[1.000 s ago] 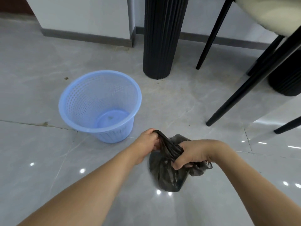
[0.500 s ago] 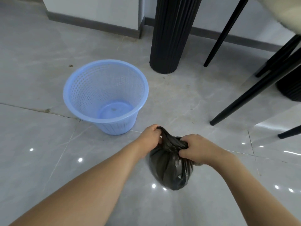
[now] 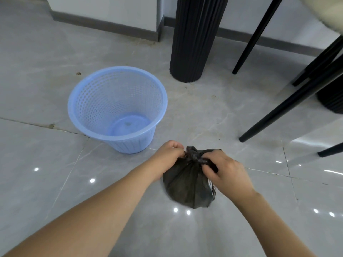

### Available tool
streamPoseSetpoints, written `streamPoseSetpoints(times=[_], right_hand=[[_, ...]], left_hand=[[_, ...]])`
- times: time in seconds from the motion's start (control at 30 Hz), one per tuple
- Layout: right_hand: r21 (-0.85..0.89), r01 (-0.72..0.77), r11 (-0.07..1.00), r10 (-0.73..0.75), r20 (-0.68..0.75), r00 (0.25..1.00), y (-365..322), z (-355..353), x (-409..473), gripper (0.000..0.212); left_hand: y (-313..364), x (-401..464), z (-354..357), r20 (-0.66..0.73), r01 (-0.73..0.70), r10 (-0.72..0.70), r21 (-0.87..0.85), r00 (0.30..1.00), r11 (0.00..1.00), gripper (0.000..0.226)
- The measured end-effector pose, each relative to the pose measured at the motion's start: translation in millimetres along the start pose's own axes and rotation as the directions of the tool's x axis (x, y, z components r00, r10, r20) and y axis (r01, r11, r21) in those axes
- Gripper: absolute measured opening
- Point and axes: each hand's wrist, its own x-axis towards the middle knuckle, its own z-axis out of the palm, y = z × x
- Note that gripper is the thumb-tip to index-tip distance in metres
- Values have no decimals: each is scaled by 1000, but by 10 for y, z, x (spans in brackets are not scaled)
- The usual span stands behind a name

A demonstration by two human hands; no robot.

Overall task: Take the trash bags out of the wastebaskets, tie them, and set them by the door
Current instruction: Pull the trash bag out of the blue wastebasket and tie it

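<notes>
A small black trash bag [image 3: 187, 184] hangs just above the grey tiled floor, its neck twisted into a knot at the top. My left hand [image 3: 169, 154] pinches the bag's neck from the left. My right hand [image 3: 224, 169] grips the knot from the right, fingers curled over the plastic. A light blue perforated wastebasket [image 3: 118, 108] stands upright on the floor to the left of and beyond the bag, with no bag inside it.
A black ribbed table column [image 3: 194, 38] stands beyond the bag. Slanted black chair legs [image 3: 289, 108] cross the right side, with a second dark ribbed base [image 3: 332, 97] at the far right. A white wall with a grey skirting [image 3: 104, 25] runs along the back.
The bag's loose end has been drawn down into a tight knot. Both hands have moved closer together on the neck, and the view has shifted nearer to the basket.
</notes>
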Motion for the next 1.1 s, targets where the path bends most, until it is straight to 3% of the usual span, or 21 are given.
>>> streamPoseSetpoints(times=[0.1, 0.23, 0.33, 0.4, 0.47, 0.53, 0.6, 0.67, 0.7, 0.9, 1.1], right_hand=[[190, -265, 945, 251, 93, 964, 31, -23, 105, 1], [371, -401, 837, 357, 184, 916, 4, -30, 202, 15], [488, -500, 715, 433, 252, 866, -48, -84, 229, 14], [568, -568, 596, 469, 328, 820, -53, -132, 237, 10], [626, -604, 493, 467, 395, 791, -63, -202, 250, 7], [652, -624, 431, 445, 448, 775, -65, -267, 264, 15], [604, -665, 440, 441, 500, 745, -70, -326, 284, 24], [533, -699, 477, 447, 539, 714, -85, -384, 318, 7], [497, -720, 484, 436, 576, 691, -72, -392, 325, 12], [385, -848, 365, 300, 814, 498, -37, -423, 308, 32], [507, -851, 141, 283, 803, 525, -2, -367, 262, 27]], left_hand=[[-65, -106, -75, 116, -66, 53, 115, 992, 991, 50], [-187, -131, -29, 131, -146, 95, 466, 987, 873, 69], [-191, -118, 41, 101, -194, 166, 477, 981, 857, 63], [-185, -113, 64, 95, -255, 241, 511, 966, 821, 41], [-154, -105, 63, 60, -301, 337, 614, 940, 730, 17], [-131, -101, 39, 15, -297, 388, 671, 922, 679, 12], [-126, -75, 7, -11, -291, 402, 671, 915, 681, 10], [-125, -50, -8, -18, -297, 414, 669, 910, 682, 12], [-127, -38, -11, -17, -302, 423, 675, 906, 673, 14], [-122, 1, 33, 1, -305, 428, 702, 904, 644, 19], [-17, 42, 89, 26, -314, 409, 686, 912, 656, 18]])
